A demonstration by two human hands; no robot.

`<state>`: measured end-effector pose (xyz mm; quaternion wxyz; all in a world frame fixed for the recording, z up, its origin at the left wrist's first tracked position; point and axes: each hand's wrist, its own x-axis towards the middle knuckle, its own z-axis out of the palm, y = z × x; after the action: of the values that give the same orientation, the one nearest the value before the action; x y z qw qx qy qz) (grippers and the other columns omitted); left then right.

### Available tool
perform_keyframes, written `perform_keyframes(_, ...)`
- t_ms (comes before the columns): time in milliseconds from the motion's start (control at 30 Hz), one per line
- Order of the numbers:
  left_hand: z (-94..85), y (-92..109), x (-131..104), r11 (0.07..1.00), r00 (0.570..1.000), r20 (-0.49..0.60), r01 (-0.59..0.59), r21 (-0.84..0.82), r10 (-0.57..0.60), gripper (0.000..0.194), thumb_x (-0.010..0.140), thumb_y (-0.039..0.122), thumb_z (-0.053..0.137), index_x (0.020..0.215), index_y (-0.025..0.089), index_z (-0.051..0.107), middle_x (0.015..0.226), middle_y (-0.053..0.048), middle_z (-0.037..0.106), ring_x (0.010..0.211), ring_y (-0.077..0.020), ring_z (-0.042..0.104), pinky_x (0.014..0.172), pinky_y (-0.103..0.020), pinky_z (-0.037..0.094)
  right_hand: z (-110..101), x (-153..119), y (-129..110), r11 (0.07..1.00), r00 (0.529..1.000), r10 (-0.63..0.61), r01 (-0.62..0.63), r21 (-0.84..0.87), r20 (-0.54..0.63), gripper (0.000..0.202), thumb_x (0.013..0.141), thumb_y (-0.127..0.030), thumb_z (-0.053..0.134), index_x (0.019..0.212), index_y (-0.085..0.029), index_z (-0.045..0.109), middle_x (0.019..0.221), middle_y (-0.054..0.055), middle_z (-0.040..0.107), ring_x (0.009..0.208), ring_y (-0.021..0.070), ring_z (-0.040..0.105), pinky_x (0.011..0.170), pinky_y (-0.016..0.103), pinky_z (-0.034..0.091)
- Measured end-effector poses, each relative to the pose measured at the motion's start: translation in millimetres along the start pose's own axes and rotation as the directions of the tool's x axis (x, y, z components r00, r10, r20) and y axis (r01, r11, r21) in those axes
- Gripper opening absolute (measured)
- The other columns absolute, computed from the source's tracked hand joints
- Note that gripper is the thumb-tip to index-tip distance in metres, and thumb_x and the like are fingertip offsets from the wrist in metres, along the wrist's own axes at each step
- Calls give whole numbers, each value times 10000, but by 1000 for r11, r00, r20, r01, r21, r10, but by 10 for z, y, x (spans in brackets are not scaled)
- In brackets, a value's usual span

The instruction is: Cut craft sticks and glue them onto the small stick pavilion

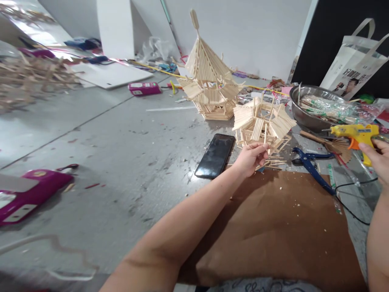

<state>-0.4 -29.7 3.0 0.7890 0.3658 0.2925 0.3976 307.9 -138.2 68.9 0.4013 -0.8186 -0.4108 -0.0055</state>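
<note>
My left hand (253,157) pinches a thin wooden stick (265,134) upright at the near side of a small open-topped stick structure (258,117). Whether the stick touches the structure I cannot tell. Loose sticks (276,162) lie just beyond the brown sheet, beside that hand. At the right edge, my right hand (378,156) is wrapped round the handle of a yellow glue gun (355,132), whose nozzle points left. Behind the small structure stands a taller stick tower (209,77) with a pointed roof.
A black phone (215,156) lies left of my left hand. Blue cutters (314,170) rest right of the brown sheet (279,227). Farther back are a metal bowl (294,106) of wrapped sticks and a white bag (349,61). Purple power strips (39,190) lie on the left.
</note>
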Motion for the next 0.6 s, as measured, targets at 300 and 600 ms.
perform_keyframes(300,-98,38,99,999,999,-40,20,-32,-22,162,681,264,645,702,123,570,437,41,511,315,-33,406,323,-158,249,66,-78,-116,999,1000,-9,7,53,29,487,579,-426,645,999,-180,654,901,50,667,781,191,590,691,291,453)
perform_keyframes(600,-98,17,103,999,998,-52,-28,-32,26,210,643,289,673,702,124,557,444,45,511,316,-36,410,332,-162,260,97,-86,-85,998,997,-51,49,37,58,465,624,-417,634,1020,-173,640,921,72,662,793,192,597,701,295,445)
